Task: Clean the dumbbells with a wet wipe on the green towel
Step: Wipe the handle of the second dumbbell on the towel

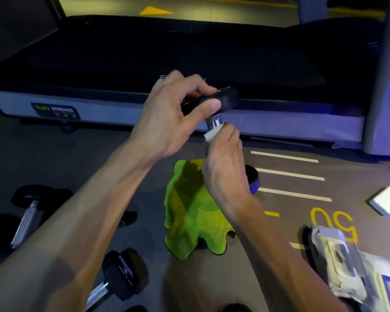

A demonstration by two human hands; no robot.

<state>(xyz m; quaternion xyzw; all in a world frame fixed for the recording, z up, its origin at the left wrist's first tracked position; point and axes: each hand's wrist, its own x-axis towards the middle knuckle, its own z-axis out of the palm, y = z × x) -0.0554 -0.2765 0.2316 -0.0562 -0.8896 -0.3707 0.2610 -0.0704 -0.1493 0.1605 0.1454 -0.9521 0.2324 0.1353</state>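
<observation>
A black dumbbell (227,99) stands on end over the green towel (189,212), which lies crumpled on the floor. My left hand (173,115) grips its upper black head from the left. My right hand (223,163) wraps a white wet wipe (212,134) around the chrome handle, just below the bare metal that shows at the top. The dumbbell's lower head (253,179) peeks out to the right of my right wrist; most of the handle is hidden by my fingers.
Two more dumbbells lie on the floor at the left (29,212) and bottom left (119,278). Wet wipe packs (338,262) sit at the bottom right, a white box (387,201) at the right edge. A treadmill (144,64) spans the background.
</observation>
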